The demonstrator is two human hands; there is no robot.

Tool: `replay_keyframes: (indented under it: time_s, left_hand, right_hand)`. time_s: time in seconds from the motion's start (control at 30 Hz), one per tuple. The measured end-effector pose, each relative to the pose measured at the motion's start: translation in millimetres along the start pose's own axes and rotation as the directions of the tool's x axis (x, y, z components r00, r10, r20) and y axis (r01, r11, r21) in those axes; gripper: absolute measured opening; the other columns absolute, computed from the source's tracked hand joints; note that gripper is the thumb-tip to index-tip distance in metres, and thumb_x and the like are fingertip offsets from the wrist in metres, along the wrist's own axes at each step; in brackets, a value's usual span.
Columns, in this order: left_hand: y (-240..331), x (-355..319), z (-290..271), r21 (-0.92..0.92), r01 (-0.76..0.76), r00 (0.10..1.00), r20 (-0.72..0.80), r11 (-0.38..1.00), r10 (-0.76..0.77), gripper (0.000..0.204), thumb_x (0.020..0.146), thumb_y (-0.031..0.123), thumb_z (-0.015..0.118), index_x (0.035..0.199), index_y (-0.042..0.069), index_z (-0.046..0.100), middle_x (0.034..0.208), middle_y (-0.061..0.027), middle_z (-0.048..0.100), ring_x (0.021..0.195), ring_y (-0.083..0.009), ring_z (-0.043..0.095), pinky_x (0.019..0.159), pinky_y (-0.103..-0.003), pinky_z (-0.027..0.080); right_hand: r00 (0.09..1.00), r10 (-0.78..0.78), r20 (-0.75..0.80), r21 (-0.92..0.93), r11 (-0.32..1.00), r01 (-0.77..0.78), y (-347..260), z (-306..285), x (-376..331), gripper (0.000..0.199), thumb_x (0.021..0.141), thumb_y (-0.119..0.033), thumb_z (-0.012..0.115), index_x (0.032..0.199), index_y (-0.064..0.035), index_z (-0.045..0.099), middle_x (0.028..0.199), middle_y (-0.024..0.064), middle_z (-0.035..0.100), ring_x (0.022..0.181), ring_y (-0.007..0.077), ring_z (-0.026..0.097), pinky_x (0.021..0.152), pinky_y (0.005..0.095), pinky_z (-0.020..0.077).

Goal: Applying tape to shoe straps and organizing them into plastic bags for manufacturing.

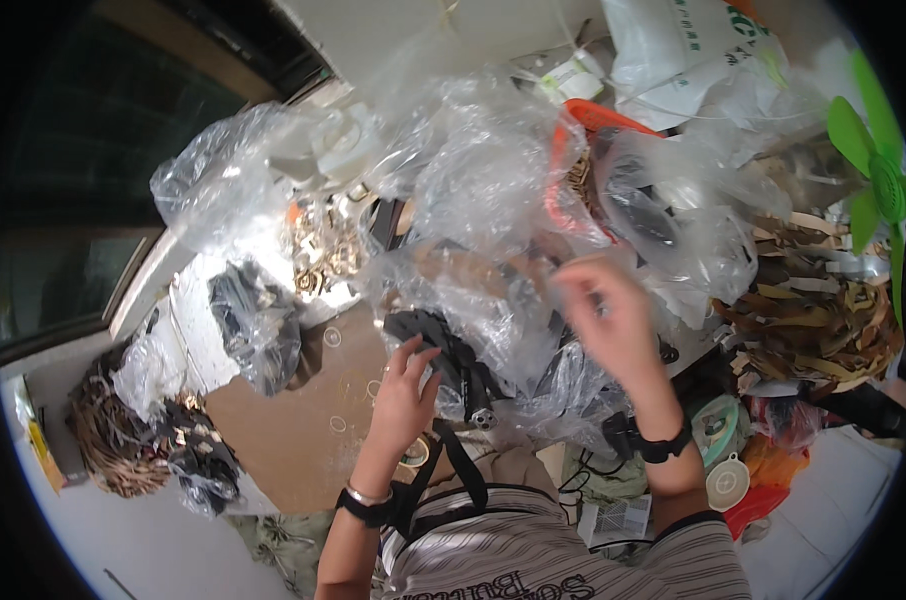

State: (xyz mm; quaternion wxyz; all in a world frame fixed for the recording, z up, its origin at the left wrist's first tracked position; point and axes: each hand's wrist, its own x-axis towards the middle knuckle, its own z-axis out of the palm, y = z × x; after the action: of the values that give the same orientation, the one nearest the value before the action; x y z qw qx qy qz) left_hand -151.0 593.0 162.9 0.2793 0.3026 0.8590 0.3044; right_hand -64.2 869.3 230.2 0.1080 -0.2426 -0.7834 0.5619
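My left hand is over the brown board's right side, fingers spread and nothing visibly gripped. Just beyond its fingertips lies a bundle of black strips, partly under a clear plastic bag. My right hand is raised over the clear bags to the right, its fingers curled and smeared by motion. Whether anything is between them does not show. A black strap loops in front of my striped shirt, near my left wrist.
The brown board covers the left of the table. Gold-coloured metal pieces lie beyond it. An orange-rimmed container stands among plastic bags. Brown strips are heaped at right under a green fan. More brown strips hang at left.
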Motion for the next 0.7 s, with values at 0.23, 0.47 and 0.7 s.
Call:
replay_keyframes:
  time_s: [0.23,0.47,0.7]
  left_hand:
    - [-64.3,10.4,26.9,0.222,0.104,0.995,-0.017,0.97,-0.102,0.025,0.081,0.02,0.074,0.106,0.017,0.074,0.158,-0.0219,0.024,0.144,-0.0474,0.023,0.107,-0.056,0.036]
    - [-80.6,16.2,37.3,-0.005,0.213,0.941,-0.267,0.977,-0.206,0.054,0.072,0.002,0.077,0.117,0.005,0.048,0.148,-0.038,0.023,0.13,-0.0575,0.036,0.103,-0.055,0.039]
    - [-111.4,9.7,42.0,-0.155,0.387,0.897,-0.167,0.909,-0.41,0.048,0.076,-0.001,0.066,0.121,0.005,0.051,0.126,-0.0247,0.055,0.108,-0.0401,0.06,0.091,-0.044,0.049]
  right_hand:
    - [0.957,-0.118,0.265,-0.562,0.788,0.253,86.7,89.0,13.8,0.069,0.078,0.001,0.064,0.143,-0.0179,0.048,0.121,0.0205,0.059,0.099,0.0361,0.062,0.087,0.0431,0.0508]
    - [0.993,0.047,-0.109,-0.196,0.978,-0.068,69.4,42.0,52.6,0.033,0.084,0.006,0.058,0.114,-0.0044,0.066,0.079,0.007,0.064,0.068,0.0168,0.06,0.064,0.0296,0.0472]
    - [0.809,-0.513,0.289,-0.328,0.741,0.587,33.9,95.7,-18.1,0.017,0.081,0.001,0.062,0.097,-0.0035,0.065,0.107,0.0123,0.062,0.1,0.0344,0.062,0.085,0.0384,0.0507]
